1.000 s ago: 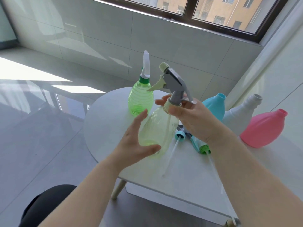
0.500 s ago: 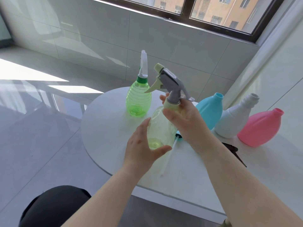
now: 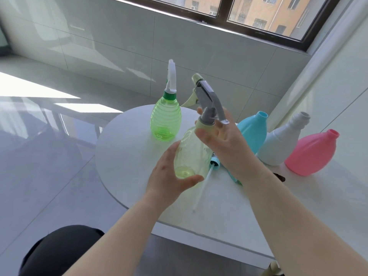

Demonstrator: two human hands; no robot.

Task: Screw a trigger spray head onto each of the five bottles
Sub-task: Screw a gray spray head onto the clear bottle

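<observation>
Now, head view: the left hand cups the base of the pale bottle, fingers wrapped round it, holding it tilted just above the table. The right hand pinches the collar of the grey spray head sitting on that bottle's neck, thumb in front, fingers behind. So both hands are clamped on the same piece, one low, one high. Behind it the green bottle stands upright on the table with its white spray head already on. To the right, three open-necked bottles stand in a row: blue bottle, white bottle, pink bottle. Under the right wrist, a loose spray head with a blue collar lies on the table, its white tube stretching toward the camera.
</observation>
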